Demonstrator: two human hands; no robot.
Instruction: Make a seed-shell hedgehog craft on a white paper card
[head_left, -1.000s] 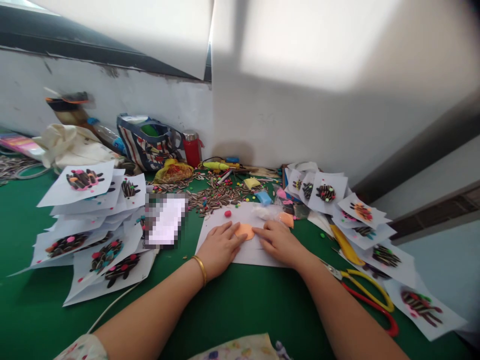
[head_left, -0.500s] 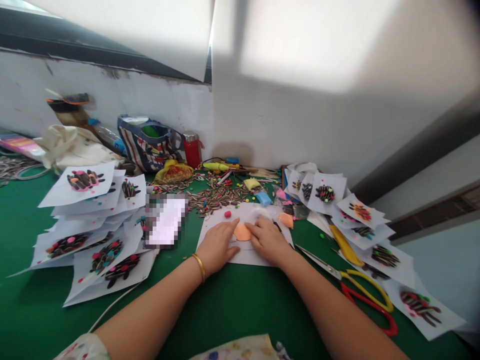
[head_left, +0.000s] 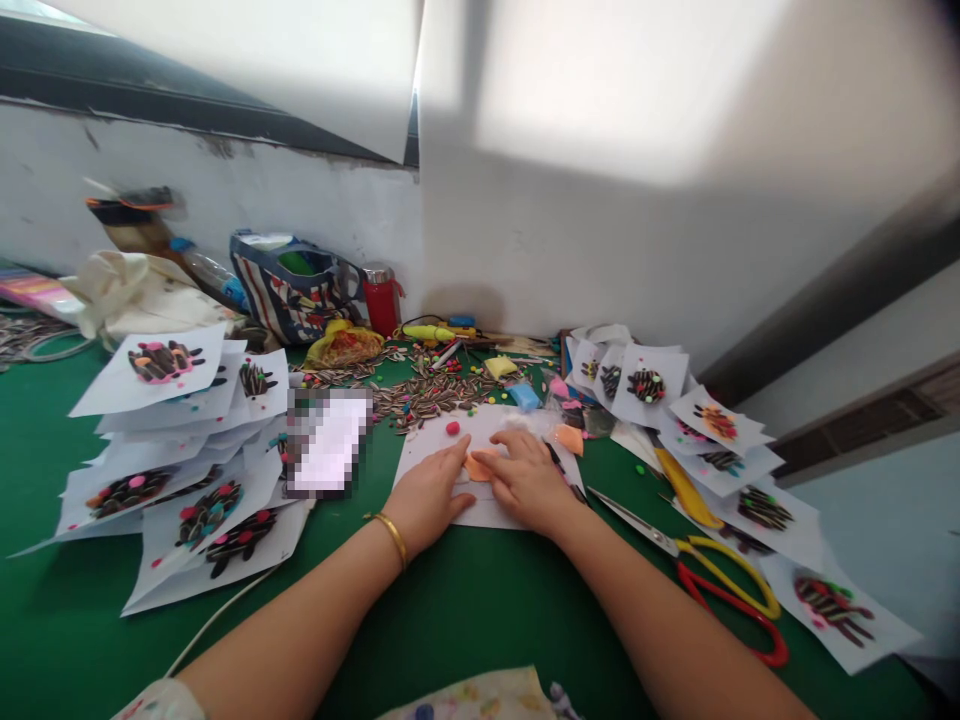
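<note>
Head view, left hand (head_left: pixel 433 492) on paper (head_left: pixel 493 510), thumb apart from fingers, right hand (head_left: pixel 534 482) with bent fingers on orange clay (head_left: pixel 478 465).

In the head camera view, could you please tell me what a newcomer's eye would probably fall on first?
Probably the two stacks of decorated white cards, the left stack and the right stack, flanking the work area. Between them, the left hand and right hand meet at a piece of orange clay on white paper. The red-and-yellow-handled scissors also stand out, lying beside the right forearm.
</note>
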